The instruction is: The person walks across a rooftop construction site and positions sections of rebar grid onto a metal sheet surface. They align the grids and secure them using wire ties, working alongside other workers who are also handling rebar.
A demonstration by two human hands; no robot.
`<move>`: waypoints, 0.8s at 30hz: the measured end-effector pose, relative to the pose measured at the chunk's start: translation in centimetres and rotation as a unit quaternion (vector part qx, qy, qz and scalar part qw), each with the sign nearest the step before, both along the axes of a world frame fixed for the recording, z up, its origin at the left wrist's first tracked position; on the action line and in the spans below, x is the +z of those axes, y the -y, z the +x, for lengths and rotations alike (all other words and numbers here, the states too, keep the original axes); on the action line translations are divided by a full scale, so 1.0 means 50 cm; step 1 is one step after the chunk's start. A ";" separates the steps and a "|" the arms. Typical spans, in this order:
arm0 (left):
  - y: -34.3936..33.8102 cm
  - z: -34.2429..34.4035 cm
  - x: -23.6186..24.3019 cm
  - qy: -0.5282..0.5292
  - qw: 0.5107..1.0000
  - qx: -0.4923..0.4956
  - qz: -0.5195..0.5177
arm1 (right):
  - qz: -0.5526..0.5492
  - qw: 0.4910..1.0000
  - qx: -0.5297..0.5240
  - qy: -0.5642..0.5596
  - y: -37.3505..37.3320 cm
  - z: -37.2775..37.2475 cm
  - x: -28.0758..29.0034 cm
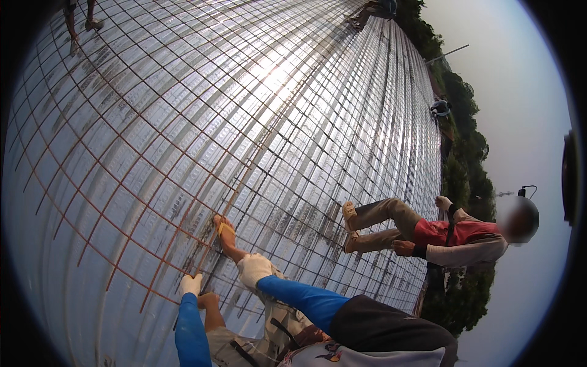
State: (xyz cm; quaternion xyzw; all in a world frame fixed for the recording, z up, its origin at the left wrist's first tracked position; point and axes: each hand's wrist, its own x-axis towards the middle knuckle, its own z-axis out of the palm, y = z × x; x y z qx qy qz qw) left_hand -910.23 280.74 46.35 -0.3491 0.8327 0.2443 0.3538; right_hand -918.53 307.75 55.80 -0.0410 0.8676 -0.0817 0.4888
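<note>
My left hand point(191, 285), in a whitish work glove, is closed at the near edge of a rusty steel bar mesh point(136, 211), with its fingers around a bar. My right hand point(255, 271), also gloved, rests by my bent leg. Its fingers are mostly hidden, so I cannot tell what they hold, if anything. Blue sleeves point(306, 300) cover both forearms. Just beyond the right hand, my foot in a yellow sandal point(225, 229) stands among the bars. Beneath the mesh lies shiny ribbed metal decking point(202, 137).
A person in a red vest and dark helmet point(458, 233) stands on the mesh to the right. Another person's legs point(72, 27) show at the far upper left. Further people point(440, 108) crouch along the far edge, by dark trees point(468, 101). Crossing bars cover most of the decking.
</note>
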 end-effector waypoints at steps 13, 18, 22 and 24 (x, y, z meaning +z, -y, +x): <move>-0.037 0.017 0.034 0.023 0.998 0.027 0.059 | -0.003 1.000 0.029 0.010 0.017 -0.036 0.043; -0.037 0.013 0.053 0.028 0.994 0.024 0.104 | -0.015 0.999 0.026 0.019 0.029 -0.063 0.060; -0.032 0.023 0.035 0.017 0.993 0.011 0.120 | -0.023 1.000 0.011 0.000 0.030 -0.050 0.039; -0.022 0.033 0.012 0.005 0.993 0.007 0.121 | -0.003 1.000 0.010 -0.007 0.037 -0.039 0.030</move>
